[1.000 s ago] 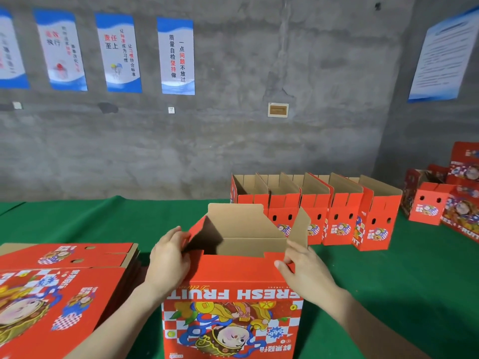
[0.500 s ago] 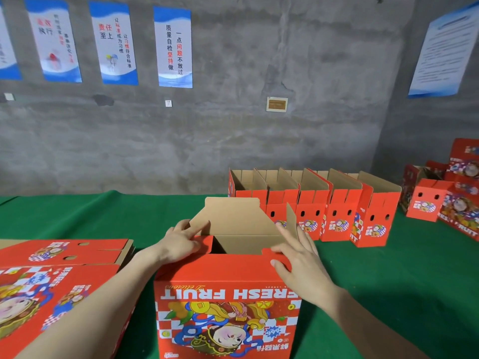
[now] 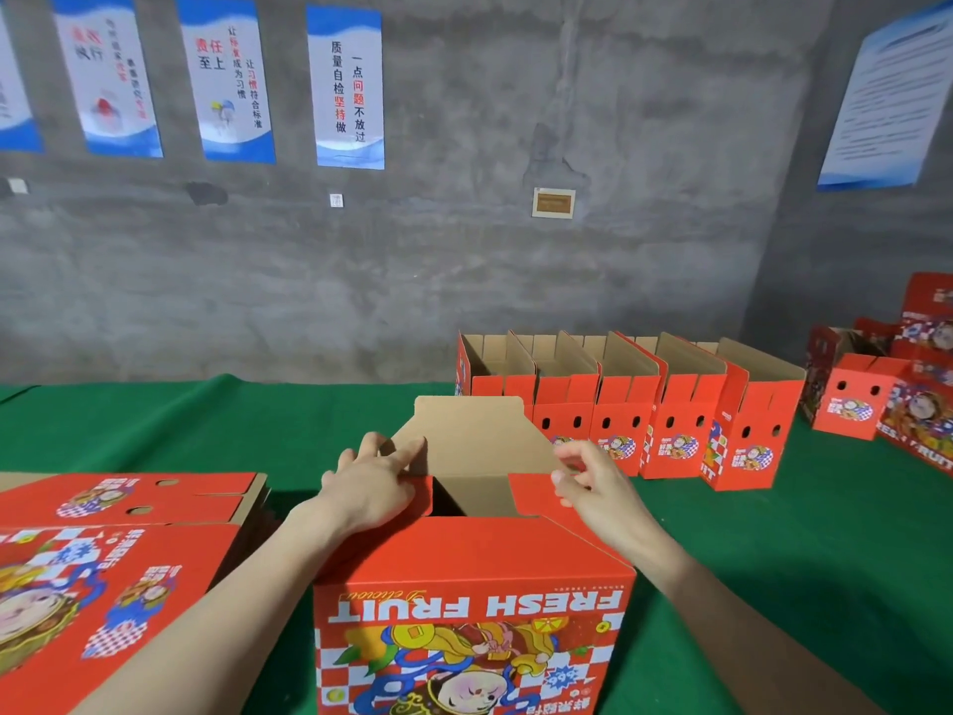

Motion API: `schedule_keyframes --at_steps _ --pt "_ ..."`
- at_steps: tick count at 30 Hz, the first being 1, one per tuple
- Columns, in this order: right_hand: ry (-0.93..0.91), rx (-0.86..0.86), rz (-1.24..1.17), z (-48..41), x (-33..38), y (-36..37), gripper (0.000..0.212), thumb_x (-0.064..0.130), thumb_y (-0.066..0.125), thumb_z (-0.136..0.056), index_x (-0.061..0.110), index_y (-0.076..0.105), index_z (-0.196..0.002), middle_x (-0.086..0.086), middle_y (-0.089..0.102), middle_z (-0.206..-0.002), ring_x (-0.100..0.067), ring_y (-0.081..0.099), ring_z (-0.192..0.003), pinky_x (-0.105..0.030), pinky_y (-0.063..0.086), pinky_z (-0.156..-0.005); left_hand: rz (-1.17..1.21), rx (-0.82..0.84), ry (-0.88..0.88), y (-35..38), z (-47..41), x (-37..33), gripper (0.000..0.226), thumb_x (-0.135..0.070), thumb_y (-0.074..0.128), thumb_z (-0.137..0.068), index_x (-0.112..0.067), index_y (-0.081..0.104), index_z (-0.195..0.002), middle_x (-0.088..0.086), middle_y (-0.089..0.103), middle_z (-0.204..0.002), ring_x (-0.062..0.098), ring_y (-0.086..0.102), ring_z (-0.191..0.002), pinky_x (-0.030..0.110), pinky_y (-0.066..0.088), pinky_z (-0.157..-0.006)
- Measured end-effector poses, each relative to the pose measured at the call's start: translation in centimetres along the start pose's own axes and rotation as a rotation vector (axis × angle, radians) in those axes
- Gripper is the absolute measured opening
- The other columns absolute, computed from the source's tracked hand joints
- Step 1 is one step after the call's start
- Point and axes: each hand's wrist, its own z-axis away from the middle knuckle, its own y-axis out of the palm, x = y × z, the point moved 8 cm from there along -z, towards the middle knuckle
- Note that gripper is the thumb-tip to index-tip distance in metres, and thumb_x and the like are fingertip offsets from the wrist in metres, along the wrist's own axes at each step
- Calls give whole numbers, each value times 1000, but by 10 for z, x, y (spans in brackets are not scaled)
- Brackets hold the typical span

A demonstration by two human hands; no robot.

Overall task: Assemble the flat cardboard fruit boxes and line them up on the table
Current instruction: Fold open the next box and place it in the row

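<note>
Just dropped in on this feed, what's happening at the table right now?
A person is folding a red fruit box into shape. The left hand presses the left flap down with flat fingers. The right hand is on the right flap; whether that is a grip or a push is unclear. The far flap stands upright. Assembled boxes are lined up on the green table, and flat boxes are stacked on the left.
</note>
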Motion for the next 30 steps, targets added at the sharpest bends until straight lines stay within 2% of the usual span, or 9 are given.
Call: schedule_keyframes --at_steps 3,6,10,14,17,20,22,26,30 --pt "143 23 -79 -10 -9 0 55 17 52 -97 24 30 -147 -4 47 -138 -12 61 -83 -24 52 -70 80 -95 77 -12 9 -7 64 -18 53 -82 -44 41 -139 0 39 -129 26 34 -121 39 32 -103" --pt "219 113 -251 -15 -8 7 62 40 46 -99 26 18 -152 0 34 -151 -14 60 -82 -23 51 -67 276 -200 191 -24 18 -5 47 -3 64 -76 -23 67 -118 4 50 -110 22 48 -108 22 37 -92" --pt "262 182 -279 -18 -1 12 59 58 25 -97 25 43 -142 -1 44 -140 -18 59 -88 -24 51 -72 364 -345 145 -32 26 10 16 -1 69 -75 -14 72 -85 -3 60 -91 17 59 -91 8 34 -71" --pt "152 236 -2 -17 3 17 36 35 53 -97 11 66 -119 0 64 -119 -13 59 -103 -22 43 -86 430 -346 19 -30 26 22 14 -14 64 -81 -15 65 -68 -2 66 -81 16 58 -77 20 36 -60" --pt "41 278 204 -16 6 24 35 26 61 -92 16 63 -126 1 52 -139 -12 42 -132 -20 26 -103 541 -216 -6 -17 22 26 23 -37 69 -82 -15 64 -78 1 66 -84 19 61 -79 25 41 -62" --pt "77 323 283 -15 -3 23 47 30 65 -88 28 55 -133 4 40 -146 -15 19 -141 -35 16 -117 430 -8 -14 1 19 26 65 -51 71 -77 -15 51 -127 4 49 -127 18 54 -111 28 43 -94" --pt "95 377 328 -12 -7 25 54 31 67 -85 31 49 -136 6 33 -150 -16 11 -144 -42 13 -118 396 65 -57 5 18 27 88 -55 70 -76 -14 34 -145 8 38 -141 23 48 -122 32 39 -105" --pt "92 366 305 -17 -1 26 71 28 70 -83 26 36 -145 -1 31 -153 -19 26 -141 -42 26 -115 356 115 -79 4 10 22 74 -50 77 -72 -7 53 -129 11 56 -122 22 59 -96 28 47 -86" --pt "122 399 489 -20 -2 32 80 36 68 -84 27 25 -151 -5 19 -156 -27 7 -146 -46 17 -116 341 115 -93 5 10 21 64 -45 82 -68 -13 59 -119 9 57 -117 22 59 -99 31 47 -90"
